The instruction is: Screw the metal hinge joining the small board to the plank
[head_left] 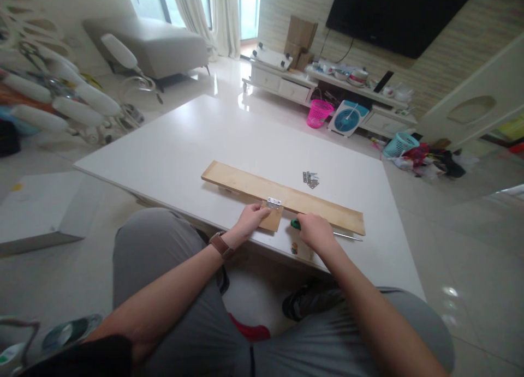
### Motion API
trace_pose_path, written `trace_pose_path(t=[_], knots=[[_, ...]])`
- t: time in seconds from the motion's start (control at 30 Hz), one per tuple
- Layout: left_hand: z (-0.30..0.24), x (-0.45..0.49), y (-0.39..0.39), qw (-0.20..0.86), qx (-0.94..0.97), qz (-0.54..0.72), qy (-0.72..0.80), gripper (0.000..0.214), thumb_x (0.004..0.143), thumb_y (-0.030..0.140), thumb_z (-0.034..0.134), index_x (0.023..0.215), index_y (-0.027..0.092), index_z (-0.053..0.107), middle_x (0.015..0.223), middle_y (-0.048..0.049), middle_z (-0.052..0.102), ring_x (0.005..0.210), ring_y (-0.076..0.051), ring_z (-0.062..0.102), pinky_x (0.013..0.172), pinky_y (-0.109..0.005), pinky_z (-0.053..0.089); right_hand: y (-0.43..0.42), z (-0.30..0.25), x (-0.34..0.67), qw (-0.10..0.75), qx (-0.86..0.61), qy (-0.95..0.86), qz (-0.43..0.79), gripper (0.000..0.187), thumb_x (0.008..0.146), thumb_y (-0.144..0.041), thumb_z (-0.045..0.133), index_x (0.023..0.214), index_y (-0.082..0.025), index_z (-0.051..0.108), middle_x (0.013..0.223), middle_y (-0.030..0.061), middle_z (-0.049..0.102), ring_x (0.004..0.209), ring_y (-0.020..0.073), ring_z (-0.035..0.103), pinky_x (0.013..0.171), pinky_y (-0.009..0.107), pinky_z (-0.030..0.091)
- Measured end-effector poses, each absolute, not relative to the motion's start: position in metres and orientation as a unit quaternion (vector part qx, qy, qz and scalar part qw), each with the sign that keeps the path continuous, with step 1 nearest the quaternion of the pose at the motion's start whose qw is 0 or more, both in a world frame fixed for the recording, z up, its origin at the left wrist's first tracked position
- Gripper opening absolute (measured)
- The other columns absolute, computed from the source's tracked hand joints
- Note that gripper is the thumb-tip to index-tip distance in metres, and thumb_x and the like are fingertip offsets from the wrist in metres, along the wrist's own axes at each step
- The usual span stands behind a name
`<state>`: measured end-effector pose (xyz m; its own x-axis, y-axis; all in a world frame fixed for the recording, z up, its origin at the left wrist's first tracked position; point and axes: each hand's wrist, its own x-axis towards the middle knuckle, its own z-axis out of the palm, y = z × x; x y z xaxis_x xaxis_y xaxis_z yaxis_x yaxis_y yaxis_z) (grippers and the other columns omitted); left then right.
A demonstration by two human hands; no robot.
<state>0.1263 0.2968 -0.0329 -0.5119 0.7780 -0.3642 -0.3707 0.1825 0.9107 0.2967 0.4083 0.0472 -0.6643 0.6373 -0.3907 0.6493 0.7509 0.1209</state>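
A long wooden board (pixel 254 184) lies across the near part of the white table. A metal hinge (pixel 273 202) sits at its near edge, where a small wooden piece (pixel 272 222) meets it. My left hand (pixel 252 219) is closed on that small piece, thumb on top near the hinge. My right hand (pixel 316 231) is wrapped round a screwdriver (pixel 347 236); its green handle end shows at the left and its shaft points right, away from the hinge. Beyond the board, several loose hinges and screws (pixel 311 179) lie in a small pile.
The white table (pixel 196 126) spans the middle. Near its front edge is a small yellowish-brown item (pixel 294 248) I cannot make out. Across the floor stand a pink basket (pixel 319 113), a blue fan (pixel 347 118) and a low TV cabinet (pixel 268 81). A white box (pixel 45 208) is at left.
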Motion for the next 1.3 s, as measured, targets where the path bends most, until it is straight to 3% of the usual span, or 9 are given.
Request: trace_pose_path(t=[0.23,0.43,0.57,0.67,0.73,0.8,0.93,1.17,1.3], knots=[[-0.024,0.126,0.295,0.44,0.194,0.607,0.633,0.025,0.068,0.032,0.071,0.081,0.013,0.08,0.087,-0.0109,0.08,0.078,-0.023,0.07,0.071,-0.031,0.05,0.401,0.038,0.293,0.192,0.352,0.916,0.006,0.031,0.106,-0.017,0.046,0.118,-0.017,0.075,0.115,0.0193,0.081,0.11,0.0301,0.08,0.089,0.035,0.056],[-0.029,0.125,0.296,0.435,0.203,0.612,0.629,0.03,0.069,0.039,0.071,0.082,0.013,0.079,0.086,-0.0106,0.08,0.077,-0.023,0.069,0.071,-0.032,0.05,0.394,0.04,0.292,0.177,0.355,0.918,0.011,0.035,0.105,-0.011,0.04,0.117,-0.015,0.072,0.111,0.02,0.081,0.107,0.033,0.08,0.084,0.038,0.056],[-0.035,0.124,0.297,0.424,0.21,0.61,0.636,0.034,0.071,0.045,0.069,0.079,0.013,0.077,0.08,-0.0091,0.077,0.073,-0.022,0.067,0.068,-0.031,0.046,0.392,0.049,0.292,0.148,0.349,0.925,-0.003,0.029,0.101,-0.01,0.046,0.115,-0.018,0.07,0.116,0.0173,0.08,0.104,0.0293,0.079,0.081,0.034,0.053],[-0.037,0.123,0.297,0.422,0.217,0.614,0.631,0.036,0.073,0.049,0.069,0.08,0.014,0.075,0.08,-0.0081,0.075,0.073,-0.022,0.065,0.067,-0.03,0.045,0.394,0.064,0.293,0.113,0.348,0.93,-0.019,0.016,0.101,-0.023,0.055,0.109,-0.02,0.068,0.113,0.014,0.08,0.098,0.0278,0.077,0.076,0.033,0.049],[-0.037,0.123,0.297,0.416,0.22,0.615,0.632,0.037,0.073,0.05,0.069,0.079,0.014,0.074,0.08,-0.0074,0.074,0.073,-0.021,0.064,0.066,-0.03,0.044,0.4,0.078,0.295,0.059,0.347,0.934,-0.056,0.016,0.101,-0.036,0.056,0.102,-0.022,0.064,0.101,0.0101,0.078,0.091,0.0256,0.073,0.075,0.033,0.048],[-0.036,0.123,0.297,0.408,0.222,0.612,0.64,0.037,0.073,0.051,0.068,0.077,0.015,0.073,0.077,-0.0066,0.073,0.072,-0.02,0.062,0.065,-0.029,0.042,0.408,0.093,0.299,-0.067,0.332,0.928,-0.152,0.018,0.097,-0.04,0.061,0.098,-0.022,0.061,0.093,0.0063,0.072,0.085,0.0225,0.067,0.076,0.033,0.047],[-0.036,0.124,0.297,0.407,0.22,0.608,0.646,0.038,0.075,0.052,0.067,0.078,0.015,0.073,0.077,-0.0065,0.072,0.073,-0.021,0.061,0.064,-0.029,0.041,0.426,0.115,0.312,-0.279,0.303,0.878,-0.245,0.022,0.097,-0.041,0.056,0.106,-0.022,0.063,0.095,0.0044,0.066,0.087,0.0211,0.062,0.082,0.037,0.049],[-0.041,0.123,0.298,0.402,0.204,0.624,0.638,0.034,0.074,0.05,0.073,0.077,0.016,0.072,0.076,-0.0064,0.072,0.075,-0.023,0.064,0.065,-0.03,0.045,0.427,0.122,0.314,-0.465,0.249,0.775,-0.348,0.028,0.096,-0.051,0.072,0.109,-0.027,0.068,0.103,0.0033,0.063,0.09,0.0183,0.066,0.071,0.031,0.057],[-0.038,0.124,0.297,0.413,0.206,0.629,0.625,0.035,0.073,0.052,0.073,0.078,0.017,0.071,0.076,-0.0054,0.072,0.074,-0.022,0.064,0.065,-0.029,0.046,0.419,0.116,0.306,-0.488,0.21,0.762,-0.37,0.033,0.094,-0.056,0.077,0.111,-0.03,0.067,0.094,0.0013,0.068,0.085,0.0182,0.069,0.077,0.033,0.062]])
